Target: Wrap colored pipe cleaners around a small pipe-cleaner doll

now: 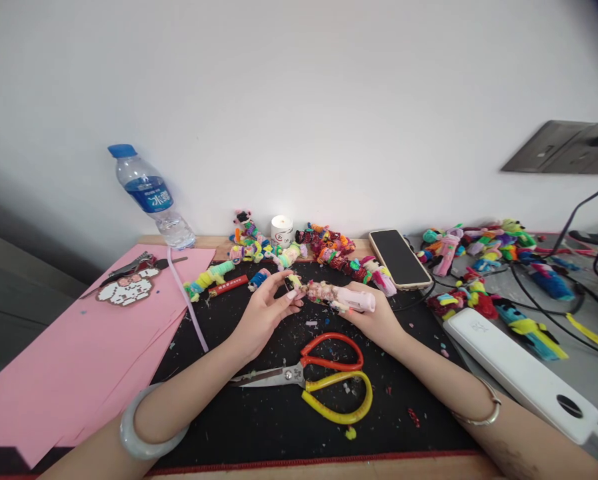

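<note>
My right hand [376, 320] is closed round a pink tool-like object [356, 299]. Its smooth, pale pink plastic end points right, and its narrower part, which looks crusted or fuzzy, reaches left. Facing it, my left hand [271, 307] pinches a small yellow-and-black fuzzy piece [293, 283] between thumb and fingers. The pink object's left end meets or nearly touches that piece; I cannot tell which. Below both hands, scissors [291, 375] with one red and one yellow handle lie on the black mat [393, 427], blades toward the left.
Fuzzy pipe-cleaner figures [449, 250] crowd the right, near cables and a white power bank [516, 373]. More figures, a candle [281, 230] and a phone [400, 259] stand or lie along the back. Left are pink sheets [79, 360], a lilac strip [191, 307] and a water bottle [151, 193].
</note>
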`<state>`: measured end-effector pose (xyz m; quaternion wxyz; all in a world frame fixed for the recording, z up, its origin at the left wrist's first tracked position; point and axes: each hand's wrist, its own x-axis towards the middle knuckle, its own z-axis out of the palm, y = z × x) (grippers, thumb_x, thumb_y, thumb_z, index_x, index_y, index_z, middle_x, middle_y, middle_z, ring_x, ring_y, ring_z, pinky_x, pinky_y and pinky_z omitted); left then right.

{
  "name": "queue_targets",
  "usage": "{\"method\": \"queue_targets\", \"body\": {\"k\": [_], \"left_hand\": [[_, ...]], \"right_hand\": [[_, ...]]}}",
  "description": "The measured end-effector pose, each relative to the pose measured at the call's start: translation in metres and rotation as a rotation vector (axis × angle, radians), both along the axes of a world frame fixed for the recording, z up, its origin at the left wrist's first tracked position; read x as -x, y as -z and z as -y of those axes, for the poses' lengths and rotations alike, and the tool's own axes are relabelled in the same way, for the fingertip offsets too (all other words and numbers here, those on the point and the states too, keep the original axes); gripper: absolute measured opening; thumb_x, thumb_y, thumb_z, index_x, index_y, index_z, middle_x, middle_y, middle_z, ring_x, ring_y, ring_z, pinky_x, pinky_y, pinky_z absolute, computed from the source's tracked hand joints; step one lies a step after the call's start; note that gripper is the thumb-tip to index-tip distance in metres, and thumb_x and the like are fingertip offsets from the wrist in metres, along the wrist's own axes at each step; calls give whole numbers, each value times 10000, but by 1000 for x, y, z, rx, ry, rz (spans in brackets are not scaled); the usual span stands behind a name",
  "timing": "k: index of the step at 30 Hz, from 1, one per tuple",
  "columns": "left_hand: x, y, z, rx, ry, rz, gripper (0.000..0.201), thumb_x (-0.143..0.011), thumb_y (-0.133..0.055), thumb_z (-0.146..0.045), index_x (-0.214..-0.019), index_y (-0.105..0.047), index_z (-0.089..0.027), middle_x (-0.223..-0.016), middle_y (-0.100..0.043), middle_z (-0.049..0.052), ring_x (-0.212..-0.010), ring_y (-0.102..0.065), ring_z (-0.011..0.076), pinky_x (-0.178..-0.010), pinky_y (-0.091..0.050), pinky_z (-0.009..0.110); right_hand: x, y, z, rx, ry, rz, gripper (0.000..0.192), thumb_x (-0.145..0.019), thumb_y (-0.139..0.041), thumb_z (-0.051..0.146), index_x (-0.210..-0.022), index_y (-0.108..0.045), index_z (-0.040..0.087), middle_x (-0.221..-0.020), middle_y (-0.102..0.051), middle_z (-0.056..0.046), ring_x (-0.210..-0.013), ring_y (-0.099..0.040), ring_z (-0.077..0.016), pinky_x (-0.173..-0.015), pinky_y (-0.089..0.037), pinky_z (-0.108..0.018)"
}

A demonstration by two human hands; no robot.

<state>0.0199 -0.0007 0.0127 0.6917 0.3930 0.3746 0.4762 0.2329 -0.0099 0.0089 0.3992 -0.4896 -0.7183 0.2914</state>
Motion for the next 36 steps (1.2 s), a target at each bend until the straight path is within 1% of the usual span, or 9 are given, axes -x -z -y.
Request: {"method": "queue_targets", "body": {"k": [4, 13, 19, 29, 36], "left_hand": [[0, -1, 0, -8, 3, 0, 397, -766, -645, -215, -1145, -531, -251, -1166, -497, 20, -781, -577, 75, -745, -488, 231], [0, 1, 0, -27, 20, -33, 384, -773, -638, -227, -1139, -526, -250, -1105, -519, 15, -766, -589, 89, -742, -491, 247], [0, 1, 0, -25, 25, -37, 382, -768, -643, -229, -1131, -525, -244, -1138, -502, 23, -750, -589, 85, -727, -495, 244], [1, 2, -1, -20, 11, -39, 393, -753, -657, -239, -1127, -534, -246, -1132, -516, 26, -755, -591, 92, -737, -492, 261], [1, 3, 0, -26, 3, -32, 379, -766, -648, -228, -1126, -532, -249, -1084, -533, 12, -757, -588, 89, -735, -491, 251]], "right_hand": [[0, 1, 0, 0, -6, -6, 161, -708, -632, 185, -637, -487, 181, -649, -534, 15, -554, -476, -114, -508, -363, -224], [0, 0, 0, 10, -26, -33, 109, -697, -623, 175, -668, -518, 180, -632, -513, 20, -546, -450, -113, -516, -352, -225], [1, 0, 0, 7, -28, -38, 128, -692, -619, 179, -646, -499, 182, -621, -510, 20, -536, -444, -111, -513, -355, -226], [0, 1, 0, -16, 6, -16, 143, -713, -625, 209, -641, -505, 180, -637, -561, 7, -539, -489, -118, -506, -383, -227], [-1, 2, -1, -2, 24, -3, 138, -716, -624, 212, -651, -506, 181, -627, -550, 12, -548, -494, -125, -500, -373, -227]]}}
